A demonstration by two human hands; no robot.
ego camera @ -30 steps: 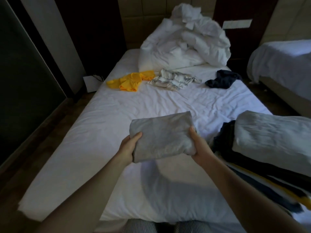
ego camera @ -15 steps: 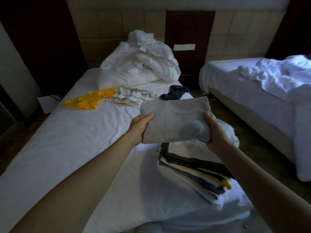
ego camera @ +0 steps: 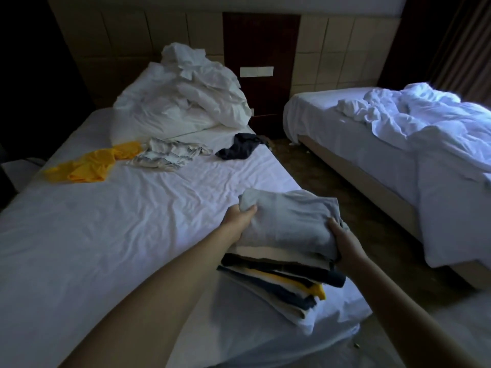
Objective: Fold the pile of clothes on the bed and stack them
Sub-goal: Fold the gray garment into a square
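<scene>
A folded grey garment [ego camera: 289, 221] rests on top of the stack of folded clothes [ego camera: 279, 282] at the bed's near right corner. My left hand [ego camera: 237, 219] grips its left edge and my right hand [ego camera: 341, 239] grips its right edge. The stack shows white, dark blue and yellow layers. Three unfolded garments lie farther up the bed [ego camera: 106, 221]: a yellow one [ego camera: 90, 166] on the left, a striped pale one [ego camera: 164, 156] in the middle, and a dark navy one [ego camera: 240, 148] by the right edge.
A heap of white bedding and pillows [ego camera: 186, 99] fills the head of the bed. A second bed [ego camera: 398, 144] with a rumpled white duvet stands to the right across a narrow floor aisle [ego camera: 332, 187]. A dark bedside panel [ego camera: 261, 62] sits between them.
Both hands carried the folded grey garment from the bed's middle to the right and lowered it onto the stack. The view turned right with them.
</scene>
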